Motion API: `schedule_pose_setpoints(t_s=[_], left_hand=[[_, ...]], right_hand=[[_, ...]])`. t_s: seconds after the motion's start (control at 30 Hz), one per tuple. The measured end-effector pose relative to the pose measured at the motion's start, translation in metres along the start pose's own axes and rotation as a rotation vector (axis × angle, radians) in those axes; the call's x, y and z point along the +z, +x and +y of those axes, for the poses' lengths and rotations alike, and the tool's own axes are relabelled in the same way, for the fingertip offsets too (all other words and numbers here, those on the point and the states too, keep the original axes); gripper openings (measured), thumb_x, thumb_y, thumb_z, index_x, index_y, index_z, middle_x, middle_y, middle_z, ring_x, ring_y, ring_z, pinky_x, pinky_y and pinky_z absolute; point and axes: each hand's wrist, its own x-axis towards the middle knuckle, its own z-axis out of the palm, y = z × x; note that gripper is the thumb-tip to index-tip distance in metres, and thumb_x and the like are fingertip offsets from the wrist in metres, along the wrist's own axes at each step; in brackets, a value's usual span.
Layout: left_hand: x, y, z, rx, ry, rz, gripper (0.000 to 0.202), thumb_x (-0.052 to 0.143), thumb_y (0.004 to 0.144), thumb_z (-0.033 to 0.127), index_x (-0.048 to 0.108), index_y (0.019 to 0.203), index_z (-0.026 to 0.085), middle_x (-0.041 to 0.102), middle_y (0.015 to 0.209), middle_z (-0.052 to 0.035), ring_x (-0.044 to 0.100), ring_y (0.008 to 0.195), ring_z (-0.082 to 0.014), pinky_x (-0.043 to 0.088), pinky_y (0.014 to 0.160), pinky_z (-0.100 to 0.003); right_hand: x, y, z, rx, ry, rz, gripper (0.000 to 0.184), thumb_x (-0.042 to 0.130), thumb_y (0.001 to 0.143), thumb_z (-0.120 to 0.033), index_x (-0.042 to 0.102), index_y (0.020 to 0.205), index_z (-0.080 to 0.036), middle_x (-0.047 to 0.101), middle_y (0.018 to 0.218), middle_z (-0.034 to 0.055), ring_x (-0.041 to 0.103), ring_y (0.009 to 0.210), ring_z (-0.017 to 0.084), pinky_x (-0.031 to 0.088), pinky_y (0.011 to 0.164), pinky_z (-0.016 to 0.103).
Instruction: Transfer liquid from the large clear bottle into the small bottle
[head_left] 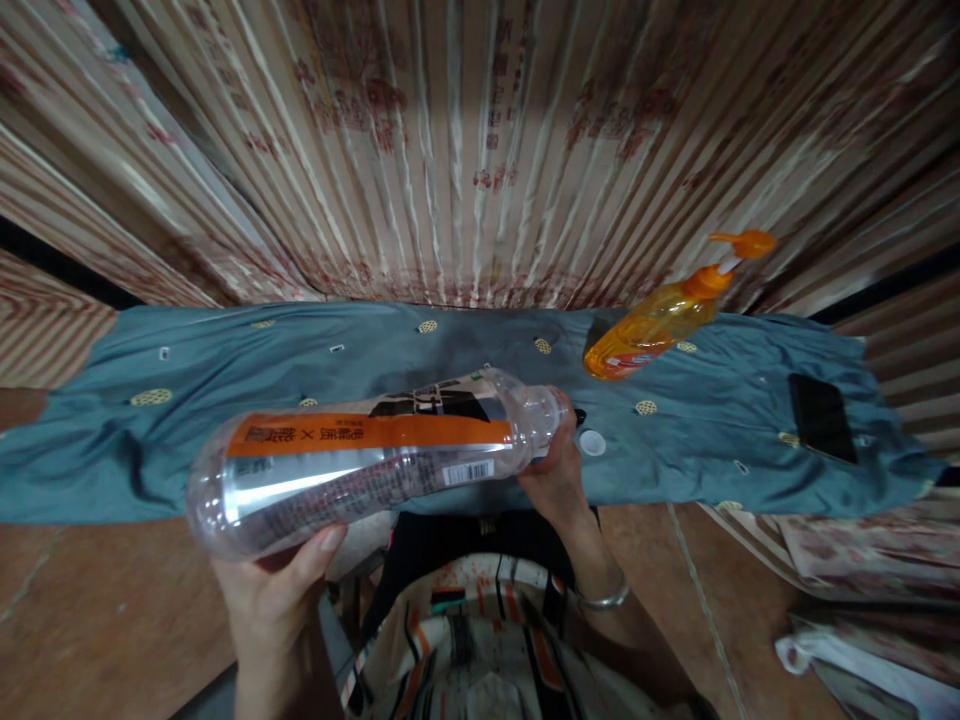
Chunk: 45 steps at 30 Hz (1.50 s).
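A large clear plastic bottle (375, 460) with an orange, black and silver label lies sideways in the air between my hands. My left hand (281, 585) is wrapped under its base end at the left, the thumb pressed on the side. At the other end my right hand (555, 465) grips the neck, which points right. Just beyond that hand, a white bottle cap (592, 443) lies on the blue-green cloth (480, 345). A small black item (580, 416) beside the cap is partly hidden. The bottle looks see-through, with no liquid that I can make out.
An orange pump bottle (652, 325) stands at the back right of the cloth-covered table. A dark phone-like slab (823, 418) lies near the right end. Pleated patterned curtain (465, 150) hangs along the far edge. A white bag (862, 665) is at the lower right.
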Motion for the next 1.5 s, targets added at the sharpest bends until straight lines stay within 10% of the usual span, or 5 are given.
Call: schedule_pose_setpoints(t_s=[0.5,1.5], left_hand=[[-0.0022,-0.0013,-0.0019,0.0,0.044,0.011,0.069,0.101,0.045,0.039,0.077,0.108,0.026,0.079,0.098,-0.0023,0.078,0.093,-0.0301,0.064,0.076,-0.037],[0.002,-0.0002,0.0016,0.035,-0.015,-0.015,0.059,0.101,0.048,0.032,0.079,0.102,0.023,0.079,0.096,-0.0026,0.077,0.099,-0.0267,0.06,0.075,-0.029]], right_hand=[[0.0,0.0014,-0.0031,-0.03,-0.007,0.018,0.082,0.075,0.09,-0.049,0.038,0.157,-0.017,0.072,0.134,0.0195,0.071,0.131,0.038,0.062,0.108,0.056],[0.0027,0.0001,0.001,-0.084,-0.048,0.038,0.086,0.072,0.093,-0.052,0.032,0.162,-0.019,0.063,0.15,0.0222,0.07,0.134,0.037,0.064,0.107,0.055]])
